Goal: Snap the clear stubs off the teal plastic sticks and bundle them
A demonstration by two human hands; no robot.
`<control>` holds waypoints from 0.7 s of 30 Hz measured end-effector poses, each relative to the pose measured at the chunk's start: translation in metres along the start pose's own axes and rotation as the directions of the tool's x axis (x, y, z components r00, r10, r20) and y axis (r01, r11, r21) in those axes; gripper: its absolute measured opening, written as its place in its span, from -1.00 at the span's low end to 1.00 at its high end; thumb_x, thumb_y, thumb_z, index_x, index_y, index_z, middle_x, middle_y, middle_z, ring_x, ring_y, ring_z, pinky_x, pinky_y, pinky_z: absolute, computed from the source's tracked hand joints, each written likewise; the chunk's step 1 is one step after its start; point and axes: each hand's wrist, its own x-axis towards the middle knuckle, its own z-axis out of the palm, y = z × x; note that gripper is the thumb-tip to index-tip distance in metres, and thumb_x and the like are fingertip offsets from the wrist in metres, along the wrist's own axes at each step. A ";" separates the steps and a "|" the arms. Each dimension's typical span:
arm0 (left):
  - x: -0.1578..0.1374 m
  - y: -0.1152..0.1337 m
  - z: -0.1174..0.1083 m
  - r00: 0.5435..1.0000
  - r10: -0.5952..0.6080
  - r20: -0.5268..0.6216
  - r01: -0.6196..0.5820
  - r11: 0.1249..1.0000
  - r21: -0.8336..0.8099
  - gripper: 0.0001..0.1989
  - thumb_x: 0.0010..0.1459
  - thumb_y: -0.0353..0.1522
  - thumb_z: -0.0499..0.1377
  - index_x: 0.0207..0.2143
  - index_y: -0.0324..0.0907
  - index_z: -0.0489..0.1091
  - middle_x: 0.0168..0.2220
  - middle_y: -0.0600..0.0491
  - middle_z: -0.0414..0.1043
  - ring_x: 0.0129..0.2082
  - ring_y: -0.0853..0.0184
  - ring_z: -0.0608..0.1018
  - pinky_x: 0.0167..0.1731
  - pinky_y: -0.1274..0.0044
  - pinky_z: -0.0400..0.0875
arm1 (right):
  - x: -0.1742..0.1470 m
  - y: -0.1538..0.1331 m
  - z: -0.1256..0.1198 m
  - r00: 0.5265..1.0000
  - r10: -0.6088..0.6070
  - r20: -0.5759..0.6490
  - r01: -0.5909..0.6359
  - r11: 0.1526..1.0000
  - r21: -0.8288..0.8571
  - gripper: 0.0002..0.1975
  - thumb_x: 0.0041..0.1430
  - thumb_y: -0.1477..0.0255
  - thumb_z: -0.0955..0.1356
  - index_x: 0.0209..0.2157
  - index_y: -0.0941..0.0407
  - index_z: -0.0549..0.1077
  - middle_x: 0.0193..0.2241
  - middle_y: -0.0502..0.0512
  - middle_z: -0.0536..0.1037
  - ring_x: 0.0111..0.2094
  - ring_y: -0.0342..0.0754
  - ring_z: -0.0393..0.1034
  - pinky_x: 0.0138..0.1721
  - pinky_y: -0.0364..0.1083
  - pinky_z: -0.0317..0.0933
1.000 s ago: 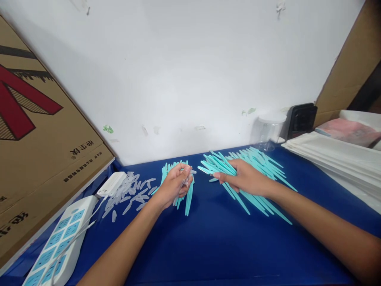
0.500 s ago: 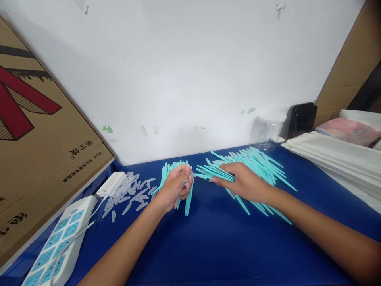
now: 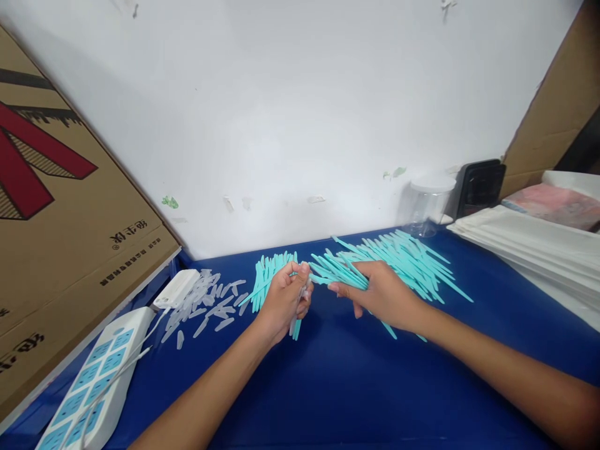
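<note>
My right hand [image 3: 387, 290] is closed around a bundle of slim turquoise sticks [image 3: 335, 267], their ends fanned toward the left. Fingertips of my left hand [image 3: 288, 297] pinch at the end of one of those sticks. Small translucent sleeve-like pieces [image 3: 294, 325] show inside the curled left fingers; how many is hidden. Behind the left hand lies a pile of similar turquoise sticks [image 3: 267, 270]. A larger heap of turquoise sticks [image 3: 412, 259] spreads behind and under my right hand. Loose translucent pieces [image 3: 199, 300] are scattered farther left.
Left on the blue tabletop [image 3: 319, 387] are a white power strip [image 3: 100, 381] with cables and a small white box [image 3: 175, 287]. A cardboard box [image 3: 70, 219] stands beyond them. At the back right are a clear jar [image 3: 426, 206], a black container [image 3: 478, 187] and stacked white sheets [image 3: 529, 244].
My left hand has shifted slightly right, and its fingertips now meet a stick end from the bundle. The right hand keeps its hold on the sticks, nearly in place.
</note>
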 end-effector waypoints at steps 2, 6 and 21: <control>0.000 -0.001 0.000 1.000 0.003 -0.001 -0.003 1.000 0.006 -0.53 0.21 0.03 0.23 -0.37 -0.10 0.13 -0.59 0.26 0.21 -0.74 0.58 0.10 -0.76 0.69 -0.06 | -0.001 0.000 0.003 1.000 0.025 -0.010 -0.025 0.999 0.029 -0.67 0.27 0.13 0.40 -0.44 0.08 0.45 -0.73 -0.10 0.51 -0.63 -0.07 0.44 -0.41 -0.12 0.27; -0.002 -0.001 0.003 0.999 0.030 -0.017 -0.030 0.999 0.016 -0.50 0.21 0.07 0.21 -0.40 -0.10 0.10 -0.59 0.26 0.22 -0.75 0.58 0.11 -0.76 0.69 -0.03 | -0.004 -0.001 0.008 0.995 0.089 -0.040 -0.086 0.994 0.066 -0.66 0.22 0.10 0.43 -0.42 0.09 0.45 -0.73 -0.10 0.50 -0.66 -0.08 0.42 -0.47 -0.13 0.25; 0.005 -0.005 -0.010 0.997 -0.073 -0.031 0.070 0.994 -0.086 -0.52 0.20 0.09 0.20 -0.21 -0.15 0.31 -0.55 0.25 0.15 -0.71 0.58 0.07 -0.76 0.69 -0.05 | 0.009 0.003 -0.017 0.997 0.043 -0.069 -0.046 0.998 -0.035 -0.61 0.27 0.07 0.37 -0.39 0.11 0.50 -0.62 0.02 0.58 -0.61 -0.05 0.46 -0.46 -0.11 0.27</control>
